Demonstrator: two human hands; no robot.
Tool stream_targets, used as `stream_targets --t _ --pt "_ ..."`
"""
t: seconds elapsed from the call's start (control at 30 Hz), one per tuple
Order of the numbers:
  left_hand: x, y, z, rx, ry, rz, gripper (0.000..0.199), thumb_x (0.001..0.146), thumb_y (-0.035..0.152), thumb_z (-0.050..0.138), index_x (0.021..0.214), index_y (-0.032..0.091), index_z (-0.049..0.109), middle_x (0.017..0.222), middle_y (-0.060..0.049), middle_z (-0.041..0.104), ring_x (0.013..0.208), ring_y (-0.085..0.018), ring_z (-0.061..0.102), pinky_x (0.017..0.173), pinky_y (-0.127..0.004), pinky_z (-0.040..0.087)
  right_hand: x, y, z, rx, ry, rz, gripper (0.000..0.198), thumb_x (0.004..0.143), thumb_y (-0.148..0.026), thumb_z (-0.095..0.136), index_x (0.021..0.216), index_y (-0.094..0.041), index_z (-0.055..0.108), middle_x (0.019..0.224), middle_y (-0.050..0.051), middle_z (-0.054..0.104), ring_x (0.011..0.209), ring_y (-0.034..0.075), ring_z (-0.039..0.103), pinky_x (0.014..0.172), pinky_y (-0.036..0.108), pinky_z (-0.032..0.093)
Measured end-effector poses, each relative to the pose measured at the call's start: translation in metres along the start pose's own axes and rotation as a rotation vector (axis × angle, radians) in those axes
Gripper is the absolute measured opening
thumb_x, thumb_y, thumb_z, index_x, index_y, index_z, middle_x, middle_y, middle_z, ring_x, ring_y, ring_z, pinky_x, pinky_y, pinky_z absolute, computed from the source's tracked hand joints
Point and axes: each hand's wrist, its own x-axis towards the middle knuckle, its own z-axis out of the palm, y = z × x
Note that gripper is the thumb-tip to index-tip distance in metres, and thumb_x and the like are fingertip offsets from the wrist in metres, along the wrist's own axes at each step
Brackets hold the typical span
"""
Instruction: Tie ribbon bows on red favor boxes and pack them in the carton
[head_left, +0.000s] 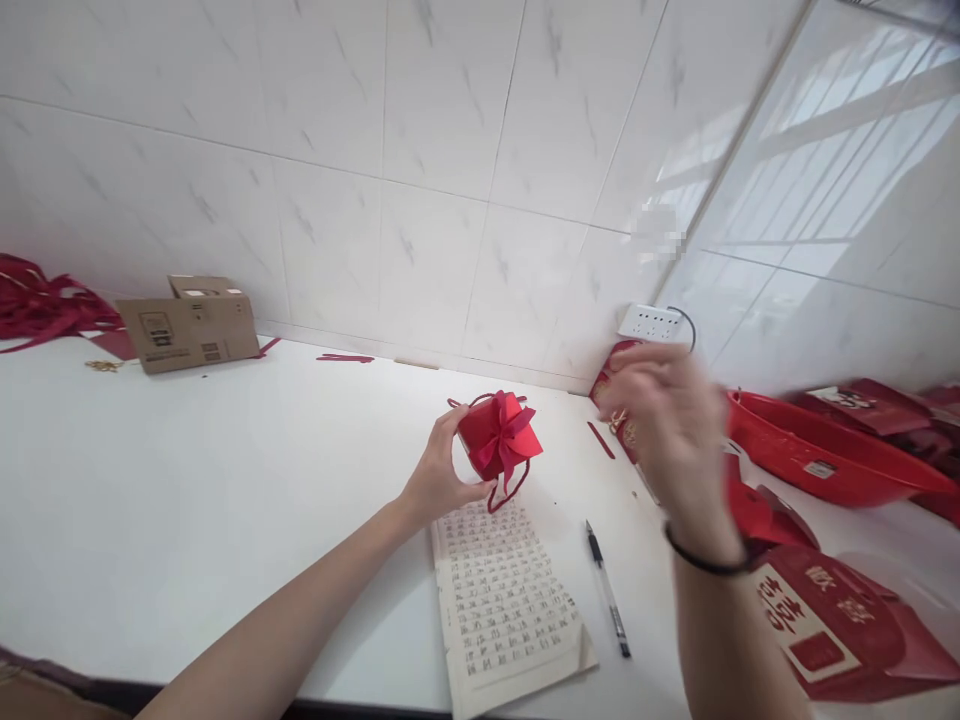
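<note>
My left hand (437, 473) grips a small red gift box (480, 437) by its side, thumb below and fingers on top. A dark pink ribbon bow (510, 435) crosses its front, and red cord handles (514, 497) loop out above and below. The box is over the top end of a handwritten sheet of paper (517, 610). My right hand (664, 430), a dark band on its wrist, is raised at the right and smeared by motion. Behind its fingers lies a red and gold patterned item (609, 372), partly hidden. Whether these touch I cannot tell.
A pen (607, 590) lies right of the paper. At the right are a red plastic basin (817, 450) and a red printed bag (870, 620). A white power strip (651, 322) is by the wall. Far left are a cardboard box (196, 335) and piled red ribbon (45, 300).
</note>
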Motion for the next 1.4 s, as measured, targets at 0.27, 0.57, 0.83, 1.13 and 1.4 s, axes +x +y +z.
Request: stream_targets --t 0.27,0.57,0.83,1.13,1.4 --pt "0.004 0.009 -0.005 0.078 -0.137 0.168 0.092 0.059 0.025 0.073 0.136 0.022 0.021 0.128 -0.016 0.039 0.122 -0.034 0.040 0.097 -0.053 0.041 -0.044 0.077 0.060 0.233 -0.250 0.452 0.040 0.084 -0.055 0.045 0.097 -0.018 0.055 0.101 0.009 0.058 0.088 0.021 0.056 0.075 0.036 0.048" --pt "0.007 0.003 -0.016 -0.147 -0.396 -0.167 0.083 0.066 0.044 0.067 0.135 0.022 0.026 0.136 -0.014 0.032 0.126 -0.035 0.034 0.100 -0.051 0.038 -0.057 0.075 0.068 0.351 -0.226 0.500 0.039 0.078 -0.056 0.056 0.071 -0.019 0.048 0.073 0.003 0.055 0.068 0.017 0.053 0.066 0.032 0.049" --pt "0.009 0.015 -0.007 -0.153 -0.150 -0.270 0.046 0.075 0.031 0.061 0.116 0.020 0.043 0.118 -0.008 0.049 0.108 -0.023 0.051 0.094 -0.041 0.044 -0.060 0.067 0.070 0.509 -0.250 0.547 0.037 0.083 -0.055 0.052 0.079 -0.019 0.049 0.084 0.003 0.056 0.080 0.017 0.056 0.071 0.032 0.052" --pt "0.006 0.010 -0.007 -0.169 -0.039 -0.188 0.009 0.082 0.019 0.043 0.090 0.021 0.047 0.110 -0.006 0.052 0.103 -0.021 0.053 0.089 -0.039 0.046 -0.061 0.067 0.070 0.382 -0.312 0.425 0.027 0.081 -0.046 0.056 0.087 -0.020 0.051 0.089 0.005 0.056 0.084 0.018 0.054 0.070 0.030 0.048" --pt "0.010 0.017 -0.011 -0.018 -0.066 -0.170 0.013 0.081 0.031 0.050 0.082 0.020 0.056 0.109 -0.007 0.051 0.107 -0.024 0.050 0.092 -0.041 0.044 -0.059 0.072 0.067 0.328 -0.416 0.416 0.024 0.080 -0.039 0.056 0.094 -0.020 0.051 0.082 0.002 0.056 0.074 0.017 0.052 0.067 0.030 0.043"
